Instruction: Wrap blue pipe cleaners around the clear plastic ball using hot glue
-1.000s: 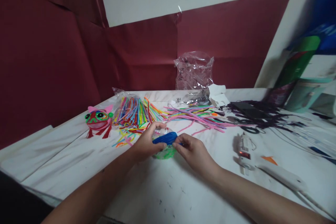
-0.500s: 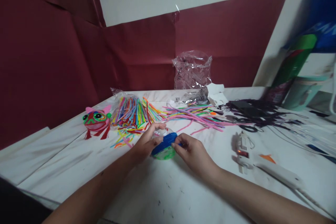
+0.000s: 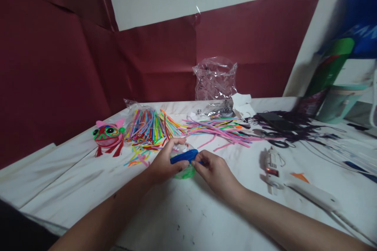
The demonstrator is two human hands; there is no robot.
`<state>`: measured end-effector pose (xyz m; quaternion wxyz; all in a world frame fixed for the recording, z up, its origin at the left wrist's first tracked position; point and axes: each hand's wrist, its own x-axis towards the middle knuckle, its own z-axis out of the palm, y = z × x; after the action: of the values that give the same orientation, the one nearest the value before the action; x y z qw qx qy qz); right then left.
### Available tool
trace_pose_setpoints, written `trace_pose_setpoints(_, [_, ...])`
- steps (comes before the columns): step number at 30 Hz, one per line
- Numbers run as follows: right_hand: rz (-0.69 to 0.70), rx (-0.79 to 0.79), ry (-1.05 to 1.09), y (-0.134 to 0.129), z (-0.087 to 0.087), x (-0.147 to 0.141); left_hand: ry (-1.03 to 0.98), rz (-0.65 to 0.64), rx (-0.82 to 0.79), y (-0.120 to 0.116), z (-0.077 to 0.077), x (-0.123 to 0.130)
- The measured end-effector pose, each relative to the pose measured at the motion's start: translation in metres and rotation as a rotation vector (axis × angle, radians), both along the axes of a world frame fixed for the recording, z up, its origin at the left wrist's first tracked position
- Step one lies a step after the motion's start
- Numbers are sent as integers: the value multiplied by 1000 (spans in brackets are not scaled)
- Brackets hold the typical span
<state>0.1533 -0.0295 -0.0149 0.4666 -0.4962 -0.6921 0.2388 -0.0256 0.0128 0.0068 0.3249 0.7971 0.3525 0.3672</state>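
Note:
A rounded clear object with green on its lower part (image 3: pixel 187 172) is between my hands, low over the middle of the white marbled table. A band of blue strands (image 3: pixel 185 157) lies across it. My left hand (image 3: pixel 167 161) wraps round its left side, with the thumb pressed on the lower edge of the blue band. At the right end of the band, my right hand (image 3: pixel 212 168) pinches the blue strands between thumb and fingertips. The far side of the clear object is partly hidden by my fingers.
A decorated face figure (image 3: pixel 108 137) stands at the left. Behind my hands lie bundled colourful pipe cleaners (image 3: pixel 147 125) and loose pink ones (image 3: pixel 218 131). To the right are a white glue gun (image 3: pixel 312 194), scissors (image 3: pixel 278 144), dark strands (image 3: pixel 294 127) and a green cup (image 3: pixel 338 104).
My left thumb has moved down and right onto the front of the blue band. The band now looks flatter and more level. My right hand keeps its pinch nearly in place.

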Motion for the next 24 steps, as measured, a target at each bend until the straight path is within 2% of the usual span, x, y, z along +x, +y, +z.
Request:
trace_pose_setpoints(7, [-5, -25, 22, -3, 2, -3, 78, 63, 104, -5, 5, 3])
trace_pose_setpoints(14, [54, -46, 119, 0, -3, 0, 48, 64, 62, 2, 1, -4])
trace_pose_setpoints(24, [65, -82, 133, 4, -4, 2, 61, 34, 89, -1, 3, -2])
